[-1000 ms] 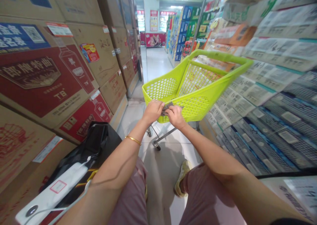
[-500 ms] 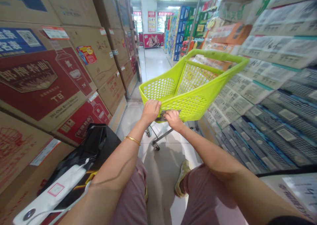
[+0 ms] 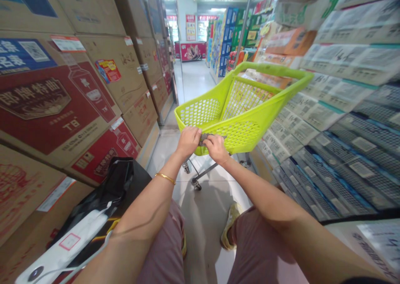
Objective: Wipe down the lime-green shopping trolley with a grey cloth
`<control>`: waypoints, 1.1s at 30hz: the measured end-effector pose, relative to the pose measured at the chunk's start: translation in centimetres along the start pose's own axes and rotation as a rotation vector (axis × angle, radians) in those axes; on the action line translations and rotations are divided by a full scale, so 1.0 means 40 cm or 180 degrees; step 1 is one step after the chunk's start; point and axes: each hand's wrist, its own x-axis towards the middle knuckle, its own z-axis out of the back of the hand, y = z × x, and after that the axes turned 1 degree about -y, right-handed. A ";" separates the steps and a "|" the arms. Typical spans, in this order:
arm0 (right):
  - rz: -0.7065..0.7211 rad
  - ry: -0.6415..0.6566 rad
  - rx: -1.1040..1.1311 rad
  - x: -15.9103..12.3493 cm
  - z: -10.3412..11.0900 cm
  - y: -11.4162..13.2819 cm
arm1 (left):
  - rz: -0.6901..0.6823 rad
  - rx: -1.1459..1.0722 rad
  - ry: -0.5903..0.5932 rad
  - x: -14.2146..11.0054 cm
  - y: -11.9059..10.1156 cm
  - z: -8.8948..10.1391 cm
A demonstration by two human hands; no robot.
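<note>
**Store aisle: both our hands meet at the cart's near end**

Stacked cartons (image 3: 46, 105) line our left and shelved packs (image 3: 343, 63) our right, with the green cart (image 3: 246, 136) standing on the floor (image 3: 198, 82) between them. At its near rim lies a grey cloth (image 3: 204, 137), bunched between our hands. Our right hand (image 3: 217, 149) has its fingers curled closed on the cloth. Our left hand (image 3: 188, 142) has its fingers bent over the rim by the cloth's other end; we cannot tell whether they grip it too.

We judge it best to press evenly and support the rim from both sides, since the wheels (image 3: 196, 185) could let the cart roll or swing. A flatter cloth would probably follow the curved edge better and snag less in the holes.
</note>
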 end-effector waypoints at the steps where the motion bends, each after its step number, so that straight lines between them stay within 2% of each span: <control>1: 0.0125 0.0164 -0.0001 -0.012 -0.004 -0.002 | 0.0010 -0.0003 -0.0027 0.000 0.003 0.000; 3: 0.0397 0.0476 0.0036 -0.033 -0.007 -0.010 | 0.0014 -0.0016 -0.0061 -0.001 0.009 0.000; 5: 0.0479 0.0500 0.0093 -0.039 -0.003 -0.021 | 0.0020 -0.0040 -0.0082 -0.002 0.013 0.001; 9: 0.0084 -0.0214 0.0170 0.004 0.033 -0.029 | 0.0064 -0.0147 -0.0098 -0.005 0.015 0.001; 11: 0.0004 -0.0413 0.0204 0.041 0.056 -0.019 | 0.0083 -0.0230 -0.0092 -0.005 0.018 -0.001; 17: 0.0096 -0.0102 0.0122 0.103 0.070 0.025 | 0.0044 -0.0542 -0.0036 -0.006 0.034 -0.004; 22: 0.0096 -0.0148 0.0015 0.107 0.070 0.023 | 0.0015 -0.0549 0.0050 -0.007 0.033 0.006; 25: 0.0063 -0.0147 -0.0031 0.106 0.086 -0.004 | 0.0020 -0.0457 0.0107 -0.008 0.030 0.011; 30: -0.0340 -0.0419 -0.0146 0.094 0.117 -0.098 | -0.0037 -0.0442 0.0198 -0.009 0.034 0.017; 33: -0.0411 -0.0515 -0.0170 0.090 0.128 -0.137 | -0.0075 -0.0471 0.0225 -0.009 0.034 0.020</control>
